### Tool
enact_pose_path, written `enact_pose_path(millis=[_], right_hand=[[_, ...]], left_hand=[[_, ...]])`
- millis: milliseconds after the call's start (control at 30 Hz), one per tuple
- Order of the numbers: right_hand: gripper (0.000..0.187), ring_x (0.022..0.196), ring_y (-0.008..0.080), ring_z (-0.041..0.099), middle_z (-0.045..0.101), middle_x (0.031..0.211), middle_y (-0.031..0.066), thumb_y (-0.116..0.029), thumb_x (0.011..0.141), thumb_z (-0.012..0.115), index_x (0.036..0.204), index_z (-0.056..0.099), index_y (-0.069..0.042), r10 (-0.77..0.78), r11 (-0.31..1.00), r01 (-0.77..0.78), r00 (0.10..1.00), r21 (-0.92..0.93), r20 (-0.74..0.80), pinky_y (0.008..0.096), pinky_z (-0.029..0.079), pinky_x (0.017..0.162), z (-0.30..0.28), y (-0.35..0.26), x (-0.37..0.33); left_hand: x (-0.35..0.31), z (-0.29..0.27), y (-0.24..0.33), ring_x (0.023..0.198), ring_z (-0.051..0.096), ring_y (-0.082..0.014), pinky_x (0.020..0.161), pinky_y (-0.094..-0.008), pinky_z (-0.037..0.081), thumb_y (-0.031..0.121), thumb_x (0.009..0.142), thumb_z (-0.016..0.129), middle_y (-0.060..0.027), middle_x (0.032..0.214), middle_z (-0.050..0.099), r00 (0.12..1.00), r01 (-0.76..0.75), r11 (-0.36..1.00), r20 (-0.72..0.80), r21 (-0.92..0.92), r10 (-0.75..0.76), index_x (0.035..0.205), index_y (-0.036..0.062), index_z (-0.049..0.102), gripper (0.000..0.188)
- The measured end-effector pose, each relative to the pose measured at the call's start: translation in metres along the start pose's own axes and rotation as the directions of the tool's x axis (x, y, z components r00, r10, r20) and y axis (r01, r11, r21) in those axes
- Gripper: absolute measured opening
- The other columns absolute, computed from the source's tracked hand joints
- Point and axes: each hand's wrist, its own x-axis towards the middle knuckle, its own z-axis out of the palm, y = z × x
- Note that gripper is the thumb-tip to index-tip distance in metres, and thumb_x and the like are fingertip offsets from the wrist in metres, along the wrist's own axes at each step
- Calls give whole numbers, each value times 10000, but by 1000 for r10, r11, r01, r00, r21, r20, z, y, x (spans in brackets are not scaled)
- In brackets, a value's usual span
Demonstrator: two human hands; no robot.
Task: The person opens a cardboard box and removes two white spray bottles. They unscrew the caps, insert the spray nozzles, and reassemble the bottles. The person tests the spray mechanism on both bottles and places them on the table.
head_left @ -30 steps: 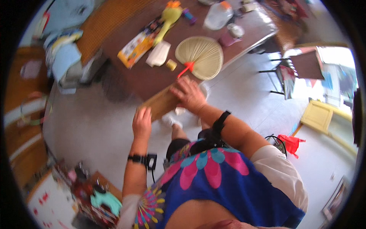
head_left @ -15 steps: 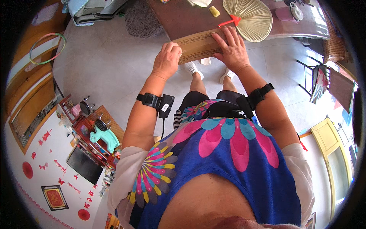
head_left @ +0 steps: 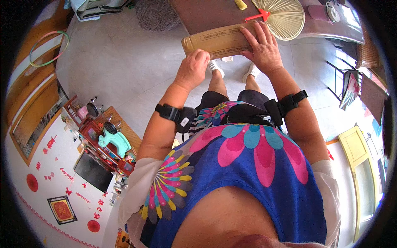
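Observation:
A long brown cardboard box [head_left: 221, 39], with printed strips of tape along it, lies at the near edge of the dark table. My right hand [head_left: 264, 48] grips its right end, fingers spread over the top and thumb at the near side. At the box's near edge, left of its middle, my left hand [head_left: 192, 69] is closed in a pinch. Whatever sits between those fingertips is hidden. Just beyond my right fingers lies a red arrow-shaped object [head_left: 260, 16], partly over a pale pleated hand fan [head_left: 287, 18].
A small yellow piece [head_left: 240, 4] rests on the brown tabletop [head_left: 202, 14]. To the right stand a pink container [head_left: 316, 13] and a folding chair [head_left: 349, 84]. A grey shaggy stool [head_left: 157, 14] is at the left, and a turquoise rocking toy [head_left: 115, 142] stands farther left.
My left hand has slid from the box's left end to its near edge, baring that end. The box sits slightly higher in view. My right hand keeps its hold.

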Motion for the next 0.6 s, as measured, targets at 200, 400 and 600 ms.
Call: enact_pose_path(millis=[200, 400, 600], right_hand=[[870, 1486, 343, 301, 363, 1584, 97, -453, 730, 825, 1500, 439, -340, -5, 1000, 5, 1000, -14, 14, 487, 316, 1178, 0, -1, -2], [837, 1499, 354, 288, 360, 1589, 107, -457, 772, 797, 1514, 420, -365, -8, 999, 9, 1000, -35, 23, 499, 323, 1180, 2, 0, 8], [1007, 1488, 372, 294, 343, 1588, 138, -417, 722, 870, 1569, 333, -314, -67, 990, 78, 993, -114, 97, 538, 387, 1149, -8, 6, 70]], left_hand=[[-34, -2, 14, 898, 621, -386, 780, -456, 517, 29, 907, 598, -150, 951, 614, 991, -43, 994, 122, -105, 56, 942, 31, 552, 57], [-42, 25, 7, 969, 628, -376, 846, -467, 527, 41, 866, 577, -177, 1008, 626, 971, -85, 993, 217, -87, 102, 953, 25, 565, 89], [-59, 80, -14, 1050, 639, -371, 894, -465, 535, 103, 912, 545, -182, 1037, 655, 897, 66, 990, 427, 128, -115, 992, 24, 592, 122]])
